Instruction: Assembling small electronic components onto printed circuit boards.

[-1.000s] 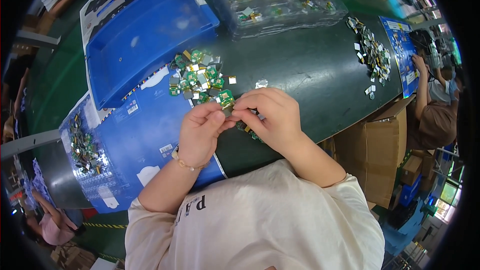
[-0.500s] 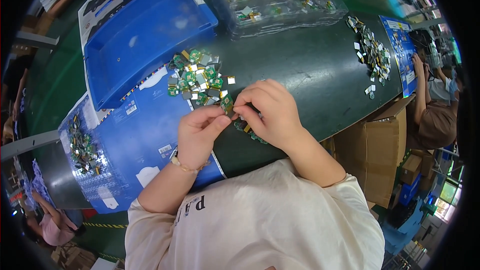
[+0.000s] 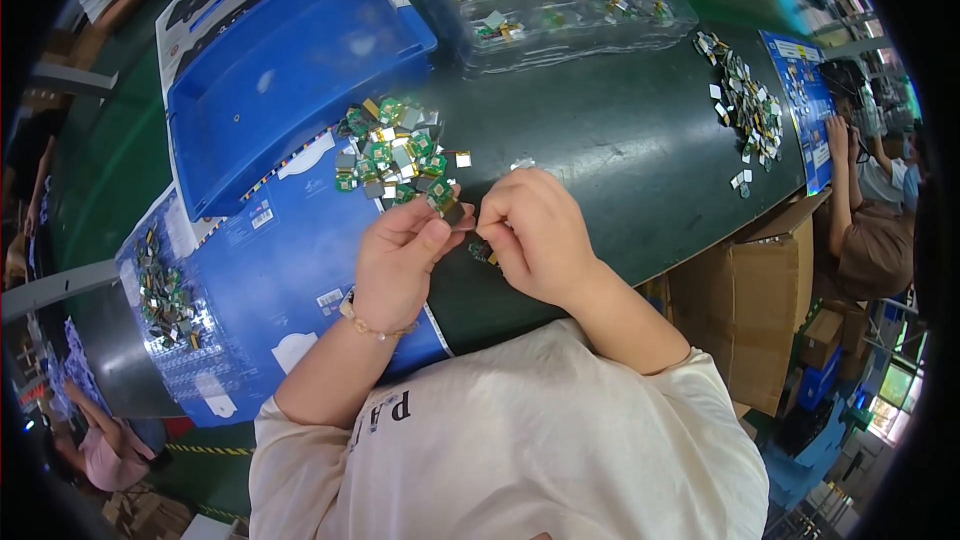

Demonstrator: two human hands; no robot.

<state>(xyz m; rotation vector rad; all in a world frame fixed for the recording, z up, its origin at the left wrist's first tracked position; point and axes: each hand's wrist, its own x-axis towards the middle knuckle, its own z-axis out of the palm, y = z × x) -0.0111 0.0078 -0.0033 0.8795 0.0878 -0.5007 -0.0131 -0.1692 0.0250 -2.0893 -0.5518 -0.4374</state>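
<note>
My left hand (image 3: 400,255) pinches a small green circuit board (image 3: 441,196) between thumb and fingers; a dark part shows at the board's lower end. Close beside it, my right hand (image 3: 535,230) has thumb and forefinger pressed together, and whatever lies between them is too small to make out. A pile of small circuit boards with silver and dark square pieces (image 3: 395,150) lies just beyond my left hand. More boards (image 3: 482,252) show partly under my right hand, which hides most of them.
A blue plastic bin (image 3: 290,80) stands at the far left on printed sheets. Stacked clear trays (image 3: 560,0) hold boards at the back. Other board heaps lie at left (image 3: 165,290) and right (image 3: 750,110). A cardboard box (image 3: 740,310) stands beside the table's right edge; co-workers sit around.
My right hand has drawn slightly right, away from the board. My left hand has tilted the board and shifted it a little left and away from me.
</note>
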